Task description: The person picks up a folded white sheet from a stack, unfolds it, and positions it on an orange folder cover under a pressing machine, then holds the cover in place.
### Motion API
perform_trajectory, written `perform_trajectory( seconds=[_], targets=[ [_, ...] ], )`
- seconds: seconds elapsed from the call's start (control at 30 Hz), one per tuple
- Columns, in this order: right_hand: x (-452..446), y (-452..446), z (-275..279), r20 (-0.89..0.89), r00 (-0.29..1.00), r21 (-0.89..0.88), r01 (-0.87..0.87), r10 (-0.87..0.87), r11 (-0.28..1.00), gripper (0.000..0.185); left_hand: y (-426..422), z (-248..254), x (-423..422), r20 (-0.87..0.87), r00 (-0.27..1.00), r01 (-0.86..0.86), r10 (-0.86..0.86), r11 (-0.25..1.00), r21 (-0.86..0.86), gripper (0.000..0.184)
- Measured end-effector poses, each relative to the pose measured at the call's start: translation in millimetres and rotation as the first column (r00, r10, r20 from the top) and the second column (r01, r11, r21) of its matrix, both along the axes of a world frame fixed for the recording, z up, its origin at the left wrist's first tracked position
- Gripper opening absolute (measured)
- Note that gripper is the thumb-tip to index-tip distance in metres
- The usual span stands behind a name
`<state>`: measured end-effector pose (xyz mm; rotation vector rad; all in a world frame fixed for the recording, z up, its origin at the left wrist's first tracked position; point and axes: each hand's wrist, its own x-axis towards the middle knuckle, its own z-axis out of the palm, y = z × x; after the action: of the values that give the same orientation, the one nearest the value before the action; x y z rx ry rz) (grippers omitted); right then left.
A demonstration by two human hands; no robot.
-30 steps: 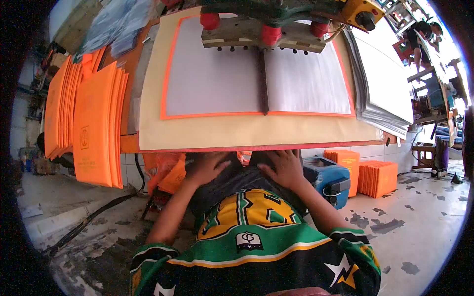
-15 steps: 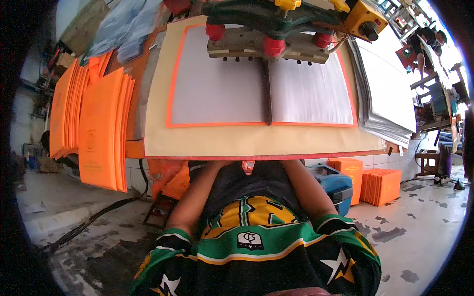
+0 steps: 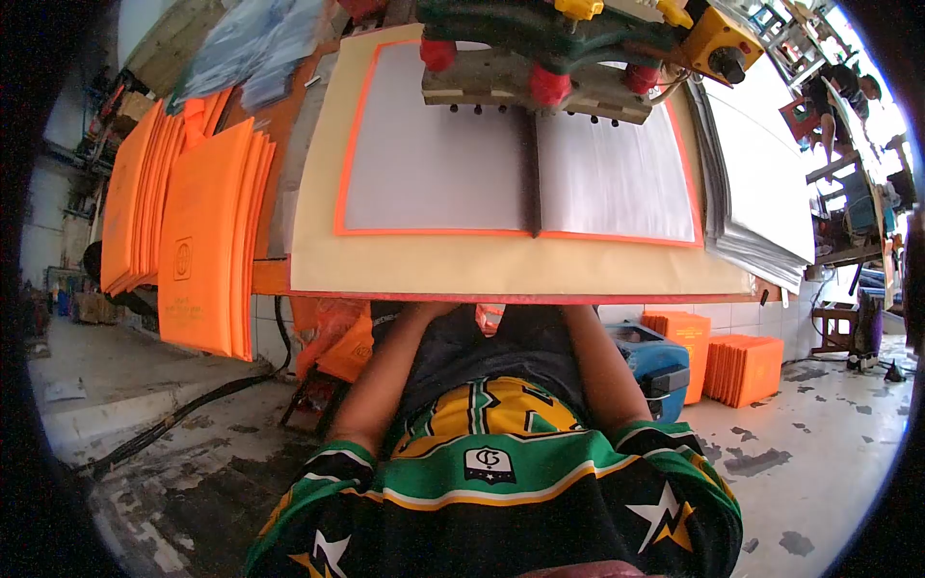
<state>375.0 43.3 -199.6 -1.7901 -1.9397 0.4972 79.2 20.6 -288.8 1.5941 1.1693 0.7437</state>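
Only the back edge of my left hand (image 3: 436,309) shows below the table's front edge, over my dark-clothed lap; its fingers are hidden. My right forearm reaches under the same edge, and the table covers that hand. On the tabletop, an orange-bordered cover (image 3: 438,232) lies open and flat on a cream sheet (image 3: 501,268). Whitish translucent sheets (image 3: 617,183) lie over both halves, with a dark strip (image 3: 537,183) down the middle. Above the cover's far part is a machine head (image 3: 540,82) with red knobs.
Orange folders (image 3: 207,241) stand at the table's left, clear plastic sheets (image 3: 255,48) behind them. A stack of white sheets (image 3: 766,173) lies at right. Below are a blue machine (image 3: 655,371) and more orange folders (image 3: 742,369). Another person (image 3: 838,96) is far right.
Both my hands have slid forward under the table edge, from lying spread on my lap to mostly hidden. The view has shifted slightly.
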Motion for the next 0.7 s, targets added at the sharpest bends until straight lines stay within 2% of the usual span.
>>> perform_trajectory(
  seconds=[0.07,0.13,0.17,0.23,0.27,0.3,0.37,0.43,0.57,0.67,0.7],
  targets=[
    [-2.7,-0.1,-0.7,-0.002,1.0,-0.003,0.0,-0.001,1.0,0.048,-2.9,2.2,-1.5,0.023,1.0,0.011,-0.01,0.998,-0.07,0.049],
    [-3.1,0.3,-0.8,-0.002,1.0,-0.004,0.001,-0.001,1.0,0.048,-16.4,51.0,8.1,-0.188,0.976,-0.044,0.11,0.944,0.327,0.048],
    [-3.2,-0.5,-0.5,-0.002,1.0,-0.008,0.0,0.0,1.0,0.049,-19.8,70.3,10.9,-0.189,0.976,-0.047,0.112,0.946,0.32,0.048],
    [-2.9,-0.6,0.2,0.001,1.0,-0.011,0.0,0.0,1.0,0.049,-21.5,92.1,15.3,-0.356,0.93,0.002,0.092,0.967,0.256,0.048],
    [-2.2,0.5,0.9,0.0,1.0,-0.01,-0.002,0.002,1.0,0.049,-19.7,75.1,13.7,-0.355,0.931,0.001,0.09,0.969,0.248,0.048],
    [-1.8,0.3,2.0,0.001,1.0,-0.012,0.002,-0.002,1.0,0.049,-17.0,42.4,9.9,-0.207,0.973,-0.067,0.1,0.985,0.16,0.05],
    [-1.0,0.3,3.4,0.006,1.0,-0.016,0.004,-0.004,1.0,0.049,-15.8,28.5,8.9,-0.055,0.991,-0.118,0.122,0.991,0.059,0.051],
    [0.0,-0.2,4.3,0.005,1.0,-0.021,0.005,-0.005,1.0,0.049,-16.5,37.5,8.9,-0.273,0.96,-0.006,0.066,0.977,0.213,0.053],
    [-0.1,-0.1,7.9,0.008,1.0,-0.027,0.012,-0.011,1.0,0.049,-9.6,15.1,9.3,-0.257,0.966,0.018,0.033,0.981,0.196,0.052],
    [-0.7,1.3,10.1,0.011,1.0,-0.032,0.011,-0.011,0.999,0.049,-4.3,10.5,7.7,-0.097,0.995,0.031,-0.016,0.987,0.156,0.051],
    [-1.0,1.0,10.5,0.012,1.0,-0.032,0.009,-0.009,0.999,0.049,-4.1,16.5,9.1,-0.242,0.97,0.068,-0.008,0.968,0.24,0.05]
  ],
)
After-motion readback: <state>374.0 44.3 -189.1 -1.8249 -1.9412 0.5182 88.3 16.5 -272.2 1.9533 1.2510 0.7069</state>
